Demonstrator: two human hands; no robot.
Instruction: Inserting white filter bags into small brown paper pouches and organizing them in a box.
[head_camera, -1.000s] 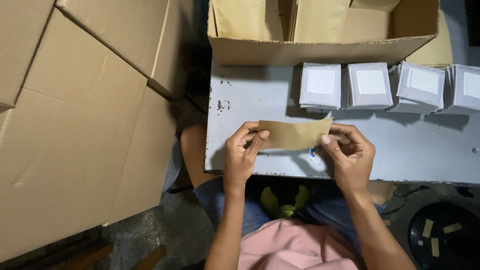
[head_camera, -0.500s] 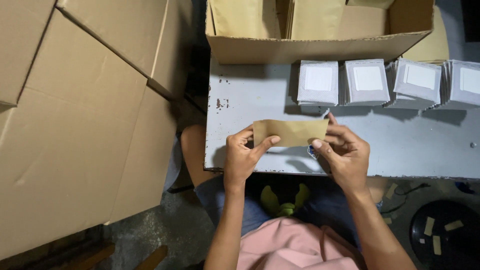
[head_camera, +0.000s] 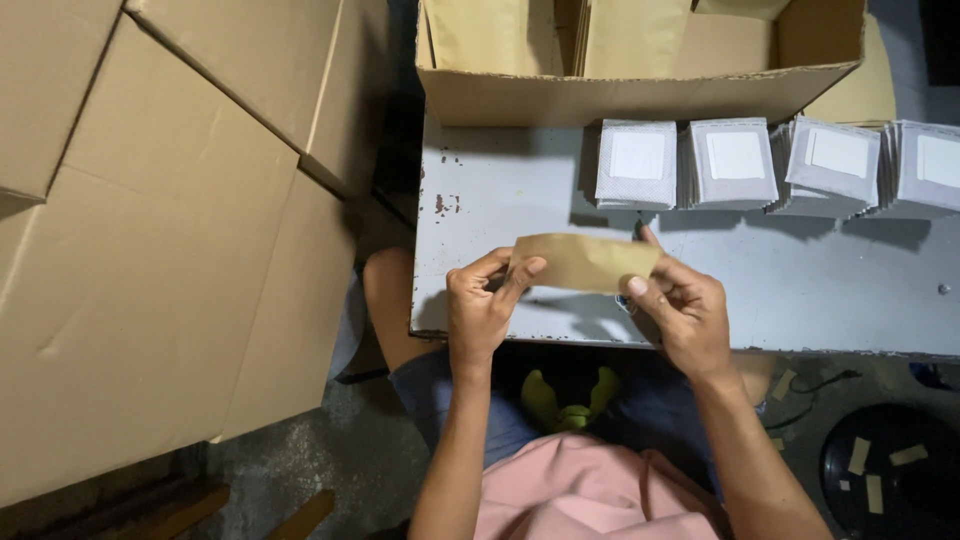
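- So, a long brown paper pouch (head_camera: 588, 262) is being held flat and level between both hands, just above the near edge of the grey metal table (head_camera: 800, 290).
- Its left end is being pinched by the left hand (head_camera: 482, 312), with the thumb lying across the front face and the other fingers curled in behind it, so that grip is closed on the paper.
- Its right end is being clamped by the right hand (head_camera: 685, 312) too, thumb pressed on the front near the corner, and one fingertip is poking up behind the pouch's top edge.
- Farther back on the table, four stacks of white packets (head_camera: 737, 163) are being kept in a row side by side, each with a plain white square on its face.
- Right behind those, an open cardboard box (head_camera: 620, 97) is sitting at the far edge, with more brown pouches (head_camera: 490, 35) standing upright inside it.
- Off to the left, big flat sheets of cardboard (head_camera: 160, 250) are leaning beside the table.
- Down below, a pink shirt (head_camera: 590, 495) and dark shorts are being worn by the person holding the pouch.
- A round black thing with bits of tape (head_camera: 885, 470) is lying on the floor at the lower right; what it is can't be told.
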